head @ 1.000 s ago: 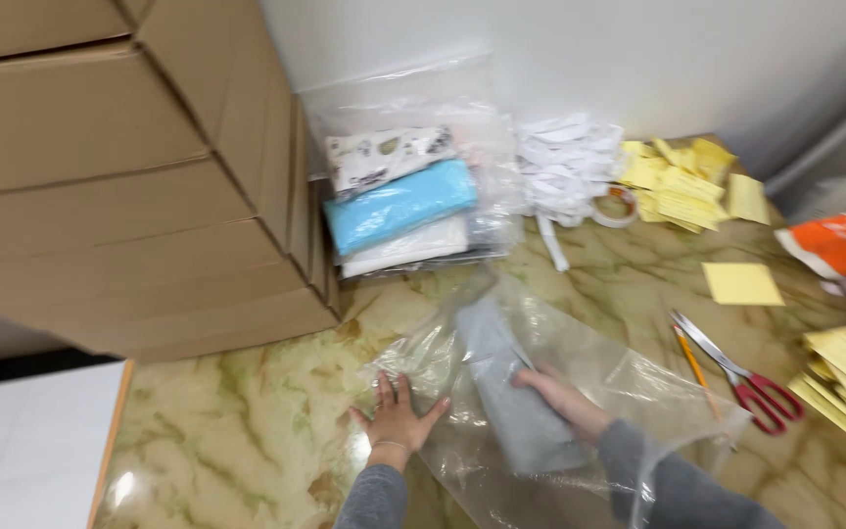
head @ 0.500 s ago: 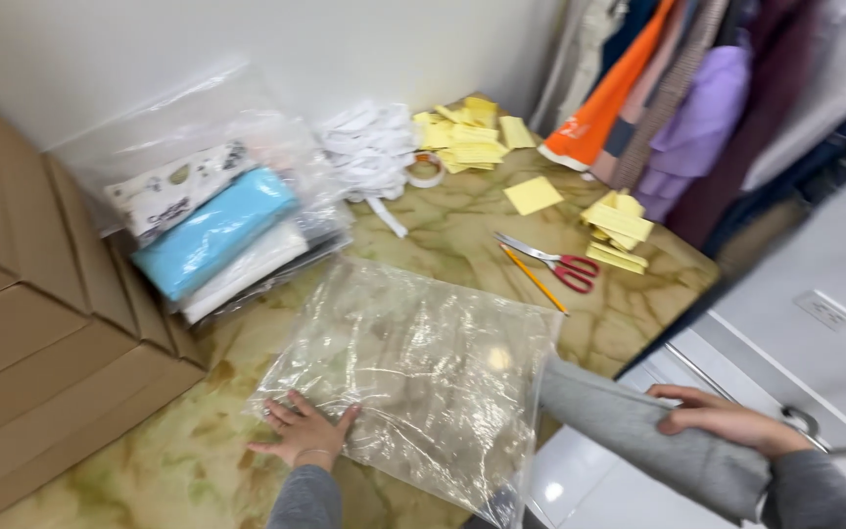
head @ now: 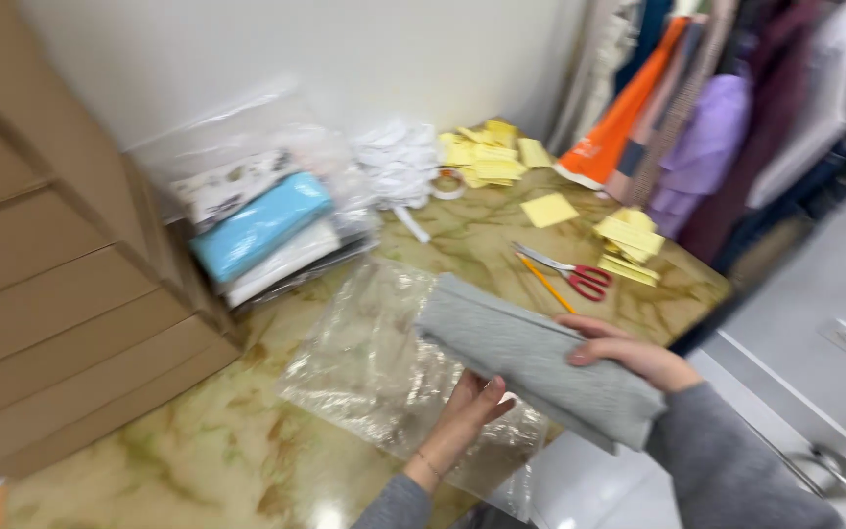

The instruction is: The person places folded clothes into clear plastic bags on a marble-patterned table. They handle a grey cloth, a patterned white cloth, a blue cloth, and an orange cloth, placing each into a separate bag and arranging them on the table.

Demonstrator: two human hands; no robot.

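holding a folded grey cloth [head: 540, 367] with right hand [head: 629, 355], left hand [head: 462, 419] beneath.

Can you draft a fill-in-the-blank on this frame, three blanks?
1. Both hands, left hand and right hand, hold a folded ____ cloth.
2. The cloth is above a clear ____ bag lying on the marble table.
3. The scissors have ____ handles.

Missing: grey; plastic; red
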